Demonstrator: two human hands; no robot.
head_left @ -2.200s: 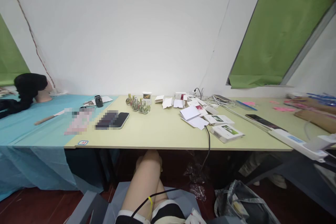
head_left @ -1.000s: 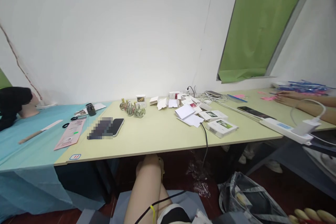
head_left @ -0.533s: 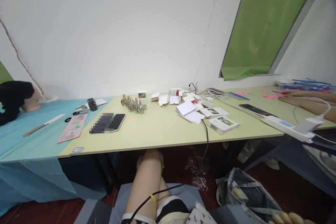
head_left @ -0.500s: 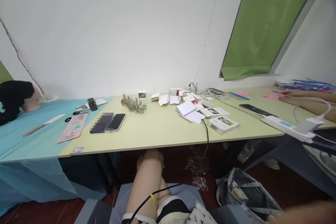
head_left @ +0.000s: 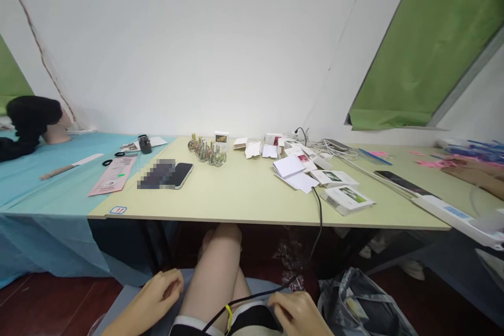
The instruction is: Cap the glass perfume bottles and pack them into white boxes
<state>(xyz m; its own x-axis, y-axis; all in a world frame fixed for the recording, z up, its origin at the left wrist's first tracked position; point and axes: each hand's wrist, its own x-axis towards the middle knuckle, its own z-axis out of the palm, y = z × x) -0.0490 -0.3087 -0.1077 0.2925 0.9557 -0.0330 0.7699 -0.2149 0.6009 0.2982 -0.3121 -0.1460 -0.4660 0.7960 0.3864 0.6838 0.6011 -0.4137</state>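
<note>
My left hand (head_left: 156, 294) lies low at the bottom left of my bare thigh (head_left: 216, 268), fingers curled down onto the grey-blue chair seat (head_left: 126, 296). My right hand (head_left: 300, 313) sits at the bottom on the other side of the thigh, fingers bent by the hem of my shorts and a black cable (head_left: 252, 296) with a yellow tie. What those fingers hold is hidden. Both hands are below the pale yellow table (head_left: 244, 202) and far from anything on it.
On the table are a dark phone (head_left: 180, 174), small perfume bottles (head_left: 207, 152), white cards and boxes (head_left: 345, 198), a hanging cable (head_left: 318, 210) and a power strip (head_left: 452, 212). A co-worker's hand (head_left: 474, 172) rests far right. A blue cloth (head_left: 35, 189) holds a knife (head_left: 71, 165) and mannequin head (head_left: 37, 121). A bag (head_left: 362, 304) lies on the floor.
Both my hands have come into view at the bottom beside my thigh; earlier only fingertips showed at the lower right. The view has swung slightly left.
</note>
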